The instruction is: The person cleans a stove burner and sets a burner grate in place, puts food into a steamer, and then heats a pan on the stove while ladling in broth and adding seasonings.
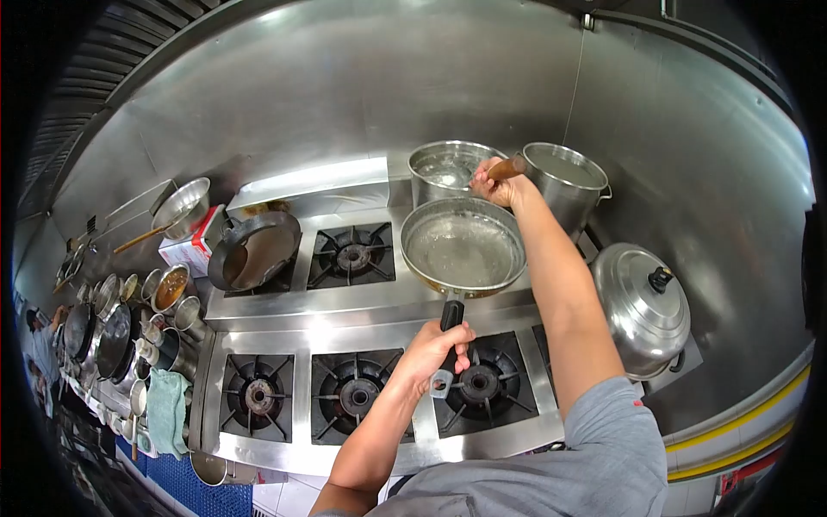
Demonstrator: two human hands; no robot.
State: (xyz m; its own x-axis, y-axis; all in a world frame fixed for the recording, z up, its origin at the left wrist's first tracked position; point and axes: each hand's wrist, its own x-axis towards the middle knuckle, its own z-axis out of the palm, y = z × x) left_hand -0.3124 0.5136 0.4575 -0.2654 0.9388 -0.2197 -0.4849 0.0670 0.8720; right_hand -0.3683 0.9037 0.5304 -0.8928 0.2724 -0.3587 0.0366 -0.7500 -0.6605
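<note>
My left hand (437, 351) is closed around the black handle of a wide frying pan (412, 271), holding it up above the stove. Clear-looking liquid with small bubbles lies in the pan. My right hand (498, 183) reaches over the pan's far side, wrapped around the wooden handle (508, 168) of a utensil. That utensil's head is hard to make out; it points toward a metal pot (415, 185) of clear liquid just behind the pan. Beside this pot, to the right, stands a tall stockpot (562, 196) with cloudy liquid inside.
Several gas burners (357, 396) line the stove front. A dark wok (222, 258) sits at the back left, near a metal bowl (185, 207). A lidded pot (639, 306) stands right. A green cloth (167, 409) hangs among crowded cookware at left. Another person (40, 345) is at far left.
</note>
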